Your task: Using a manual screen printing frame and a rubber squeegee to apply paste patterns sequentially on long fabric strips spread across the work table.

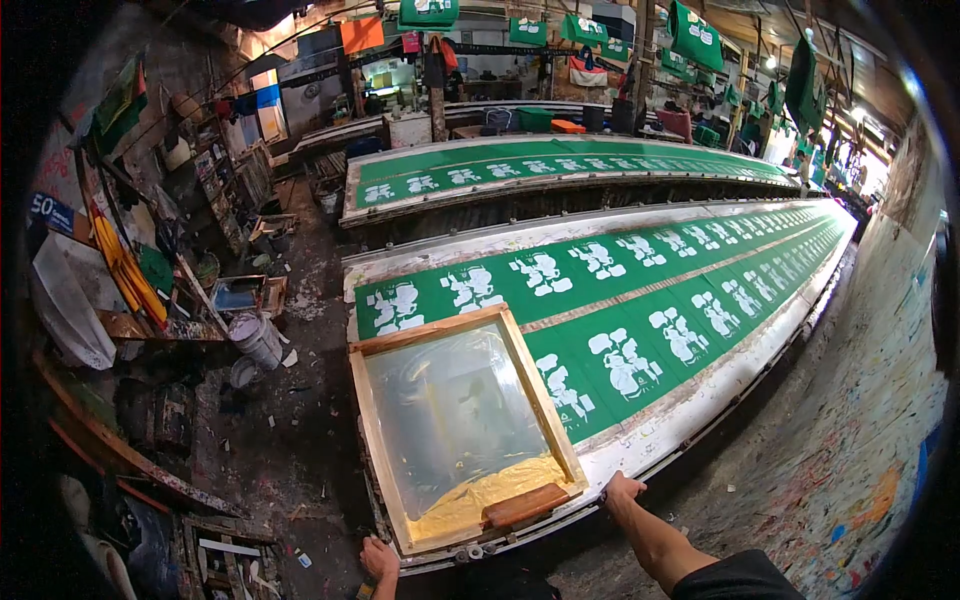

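A wooden-framed printing screen [375, 420] lies at the near end of a long printing table [640, 448]. Yellow ink [450, 505] is pooled along the screen's near side, and a squeegee with a reddish-brown wooden handle [525, 506] rests in it. My left hand [379, 560] is closed at the table's near left corner, just outside the screen frame; its fingers are partly hidden. On the other side, my right hand [622, 488] grips the table's edge beside the screen's near right corner. Green cloth [590, 300] with white printed figures runs down the table in two rows.
A second long table [350, 208] with printed green cloth stands beyond. Left of the tables, a dirty bucket [257, 338] and clutter stand on the dark floor. A paint-spattered wall [830, 430] borders the right side. Green cloths [695, 38] hang overhead.
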A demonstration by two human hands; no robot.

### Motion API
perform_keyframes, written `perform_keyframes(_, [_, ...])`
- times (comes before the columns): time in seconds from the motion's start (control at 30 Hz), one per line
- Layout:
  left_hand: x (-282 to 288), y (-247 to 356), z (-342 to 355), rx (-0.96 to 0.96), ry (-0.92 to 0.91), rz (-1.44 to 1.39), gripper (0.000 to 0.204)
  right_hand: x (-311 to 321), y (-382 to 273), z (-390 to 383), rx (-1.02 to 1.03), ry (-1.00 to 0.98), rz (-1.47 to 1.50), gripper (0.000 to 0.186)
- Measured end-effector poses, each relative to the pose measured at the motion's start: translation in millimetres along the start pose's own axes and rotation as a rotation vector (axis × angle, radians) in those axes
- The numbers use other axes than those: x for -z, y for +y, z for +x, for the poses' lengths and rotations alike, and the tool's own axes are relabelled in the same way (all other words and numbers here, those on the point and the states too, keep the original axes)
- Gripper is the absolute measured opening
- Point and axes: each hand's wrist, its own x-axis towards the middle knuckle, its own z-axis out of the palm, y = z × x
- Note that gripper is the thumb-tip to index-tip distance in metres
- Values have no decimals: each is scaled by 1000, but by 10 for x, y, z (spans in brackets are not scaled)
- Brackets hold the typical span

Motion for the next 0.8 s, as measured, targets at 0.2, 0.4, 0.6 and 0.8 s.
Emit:
perform_keyframes(0.2, [-159, -220, 87, -17, 65, 29, 34, 20, -53, -109, 1, -47, 14, 70])
perform_keyframes(0.4, [95, 59, 10, 127, -109, 52, 42, 23, -36, -80, 8, -2, 21, 65])
perform_keyframes(0.6, [90, 23, 16, 91, -85, 41, 42, -17, -27, -35, -7, 7, 23, 65])
perform_keyframes(0.8, [118, 61, 11, 67, -99, 39, 39, -71, 15, 51, -3, 60, -30, 67])
